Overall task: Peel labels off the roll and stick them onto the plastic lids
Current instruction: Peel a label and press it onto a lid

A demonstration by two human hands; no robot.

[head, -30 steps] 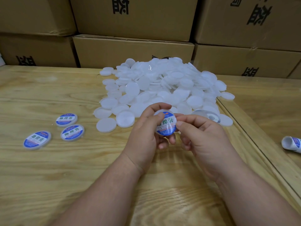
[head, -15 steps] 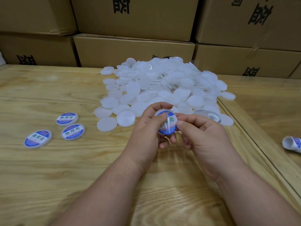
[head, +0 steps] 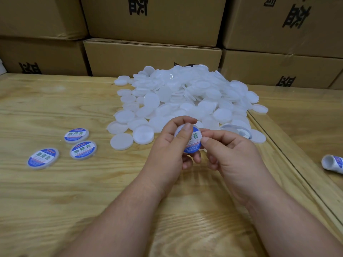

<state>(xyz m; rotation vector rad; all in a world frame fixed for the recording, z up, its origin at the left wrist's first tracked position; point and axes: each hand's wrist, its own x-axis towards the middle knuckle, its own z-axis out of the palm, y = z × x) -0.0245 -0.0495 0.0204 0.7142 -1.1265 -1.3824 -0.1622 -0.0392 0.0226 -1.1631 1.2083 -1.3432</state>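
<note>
A round white plastic lid with a blue-and-white label [head: 194, 140] is held up above the table between both hands. My left hand [head: 168, 151] grips its left side, thumb pressed across the label's face. My right hand [head: 232, 154] pinches its right edge with thumb and forefinger. Behind the hands lies a big heap of bare white lids [head: 185, 97]. Three labelled lids [head: 80, 135] [head: 83, 150] [head: 43, 158] lie flat at the left. A label roll [head: 238, 131] lies just right of the hands, partly hidden by my right hand.
The wooden table [head: 55, 201] has a raised seam [head: 289, 160] running down its right side. A rolled white strip with blue print [head: 333, 164] lies at the right edge. Stacked cardboard boxes [head: 152, 58] wall off the back.
My left thumb has slid up and across the label's face, covering more of it. The lid stays in nearly the same place between both hands.
</note>
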